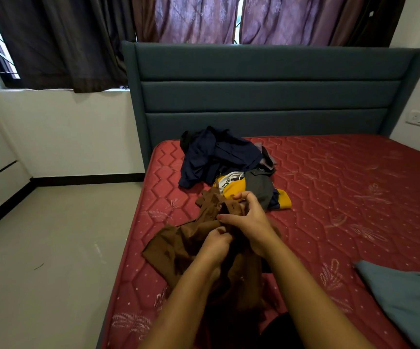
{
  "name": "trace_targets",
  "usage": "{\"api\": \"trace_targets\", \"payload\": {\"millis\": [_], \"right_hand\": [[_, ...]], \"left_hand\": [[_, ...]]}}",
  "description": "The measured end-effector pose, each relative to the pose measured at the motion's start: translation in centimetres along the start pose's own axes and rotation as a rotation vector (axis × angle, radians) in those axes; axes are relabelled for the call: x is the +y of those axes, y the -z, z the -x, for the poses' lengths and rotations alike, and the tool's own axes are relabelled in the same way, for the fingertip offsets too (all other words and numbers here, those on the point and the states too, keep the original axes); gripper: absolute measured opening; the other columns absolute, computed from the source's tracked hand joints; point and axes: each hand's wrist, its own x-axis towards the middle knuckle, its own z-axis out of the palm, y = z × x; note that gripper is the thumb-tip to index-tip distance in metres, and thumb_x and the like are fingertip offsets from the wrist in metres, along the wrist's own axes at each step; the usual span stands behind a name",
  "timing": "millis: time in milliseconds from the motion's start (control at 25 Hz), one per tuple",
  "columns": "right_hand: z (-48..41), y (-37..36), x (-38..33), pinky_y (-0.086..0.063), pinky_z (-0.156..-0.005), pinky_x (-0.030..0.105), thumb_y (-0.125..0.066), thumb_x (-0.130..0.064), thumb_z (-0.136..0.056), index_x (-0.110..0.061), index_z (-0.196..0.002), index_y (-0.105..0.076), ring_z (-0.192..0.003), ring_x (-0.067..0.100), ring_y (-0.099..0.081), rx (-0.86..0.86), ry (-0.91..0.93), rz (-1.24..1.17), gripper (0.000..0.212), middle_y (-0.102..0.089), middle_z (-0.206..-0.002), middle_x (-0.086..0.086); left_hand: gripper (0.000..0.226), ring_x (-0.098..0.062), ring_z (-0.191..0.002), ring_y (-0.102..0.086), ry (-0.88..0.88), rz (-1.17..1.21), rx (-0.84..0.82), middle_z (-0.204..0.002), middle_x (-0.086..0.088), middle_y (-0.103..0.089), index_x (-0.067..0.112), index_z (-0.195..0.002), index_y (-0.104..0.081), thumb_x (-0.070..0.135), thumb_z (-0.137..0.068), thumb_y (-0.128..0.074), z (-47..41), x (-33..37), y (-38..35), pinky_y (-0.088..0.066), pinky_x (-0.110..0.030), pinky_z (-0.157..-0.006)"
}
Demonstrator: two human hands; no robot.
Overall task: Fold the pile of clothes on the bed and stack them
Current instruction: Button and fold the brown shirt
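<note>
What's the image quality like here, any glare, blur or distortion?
Head view: wide-angle lens bows the headboard and mattress edges; daylight blows out at the curtain gap; the brown garment in the left hand and right hand reads dark, folds hard to see.

We record the left forearm (186, 293) and right forearm (312, 293) bare to the frame's edge; left grip (216, 244) and right grip (247, 220) likewise bare. Black clothing (279, 332) shows between the forearms; garment type indeterminable.
</note>
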Motion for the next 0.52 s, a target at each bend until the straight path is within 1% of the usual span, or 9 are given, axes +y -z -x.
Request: {"api": "trace_targets", "payload": {"millis": [40, 80, 160, 200, 240, 320, 400, 440, 520], "right_hand": [[-0.2, -0.1, 0.0, -0.054, -0.072, 0.038, -0.078, -0.004, -0.073, -0.019, -0.099, -0.050, -0.080, 0.020, -0.064, 0.058, 0.054, 0.156, 0.041, -0.065, -0.091, 0.007], [-0.5, -0.1, -0.1, -0.051, -0.070, 0.036, -0.076, -0.008, -0.073, -0.020, -0.095, -0.052, -0.079, 0.018, -0.062, 0.123, 0.114, 0.284, 0.035, -0.064, -0.088, 0.004], [-0.8, 0.2, -0.3, -0.045, -0.065, 0.026, -0.069, -0.010, -0.078, -0.017, -0.089, -0.061, -0.074, 0.012, -0.059, 0.246, 0.209, 0.428, 0.015, -0.063, -0.079, -0.003], [-0.8, 0.5, -0.4, -0.045, -0.064, 0.023, -0.066, -0.009, -0.081, -0.014, -0.086, -0.065, -0.074, 0.011, -0.059, 0.286, 0.231, 0.465, 0.007, -0.064, -0.077, -0.005], [-1.0, 0.9, -0.4, -0.046, -0.065, 0.022, -0.066, -0.009, -0.082, -0.013, -0.085, -0.069, -0.075, 0.012, -0.061, 0.305, 0.229, 0.495, 0.005, -0.066, -0.077, -0.004], [-1.2, 1.7, -0.2, -0.052, -0.072, 0.028, -0.070, -0.013, -0.083, -0.014, -0.083, -0.074, -0.079, 0.013, -0.064, 0.319, 0.192, 0.541, 0.004, -0.070, -0.080, -0.003], [-1.4, 2.1, 0.2, -0.053, -0.077, 0.038, -0.072, -0.019, -0.082, -0.021, -0.081, -0.074, -0.085, 0.019, -0.064, 0.377, 0.164, 0.646, 0.003, -0.071, -0.083, -0.004], [-1.4, 2.3, 0.2, -0.054, -0.077, 0.040, -0.072, -0.021, -0.082, -0.023, -0.081, -0.074, -0.088, 0.022, -0.063, 0.414, 0.152, 0.711, 0.003, -0.071, -0.085, -0.004], [-1.2, 2.7, 0.1, -0.054, -0.071, 0.036, -0.072, -0.022, -0.083, -0.021, -0.078, -0.072, -0.086, 0.022, -0.064, 0.437, 0.126, 0.791, 0.004, -0.070, -0.085, 0.000]], "left_hand": [[0.019, -0.018, -0.066, -0.066, -0.049, 0.025, 0.049, -0.080, -0.008, -0.069, 0.012, -0.093, -0.067, 0.012, -0.096, -0.048, -0.2, -0.2, 0.0, -0.048, -0.023, -0.051], [0.017, -0.020, -0.063, -0.064, -0.097, 0.044, 0.113, -0.075, -0.008, -0.068, 0.015, -0.081, -0.066, 0.014, -0.091, -0.053, -0.5, -0.2, 0.1, -0.046, -0.025, -0.054], [0.019, -0.023, -0.061, -0.056, -0.189, 0.044, 0.231, -0.066, -0.009, -0.062, 0.019, -0.065, -0.062, 0.019, -0.084, -0.062, -1.3, 0.2, 0.9, -0.041, -0.032, -0.058], [0.021, -0.022, -0.059, -0.053, -0.238, 0.011, 0.264, -0.064, -0.008, -0.060, 0.020, -0.063, -0.060, 0.020, -0.083, -0.065, -1.7, 0.7, 1.5, -0.039, -0.033, -0.057], [0.022, -0.021, -0.057, -0.052, -0.280, -0.036, 0.287, -0.063, -0.007, -0.060, 0.020, -0.064, -0.058, 0.022, -0.083, -0.068, -1.9, 1.2, 1.7, -0.039, -0.033, -0.055], [0.020, -0.021, -0.062, -0.059, -0.330, -0.114, 0.311, -0.070, -0.006, -0.066, 0.020, -0.066, -0.058, 0.023, -0.079, -0.072, -1.9, 2.0, 1.7, -0.045, -0.035, -0.056], [0.017, -0.024, -0.072, -0.067, -0.328, -0.133, 0.305, -0.078, -0.007, -0.070, 0.021, -0.070, -0.060, 0.018, -0.077, -0.075, -2.0, 1.8, 1.0, -0.053, -0.037, -0.064], [0.017, -0.024, -0.074, -0.068, -0.311, -0.115, 0.293, -0.078, -0.007, -0.071, 0.020, -0.073, -0.061, 0.012, -0.077, -0.075, -2.0, 1.4, 0.5, -0.055, -0.037, -0.067], [0.018, -0.024, -0.075, -0.069, -0.279, -0.075, 0.295, -0.077, -0.004, -0.071, 0.019, -0.077, -0.063, 0.005, -0.079, -0.074, -2.2, 0.6, -0.1, -0.057, -0.034, -0.068]]}}
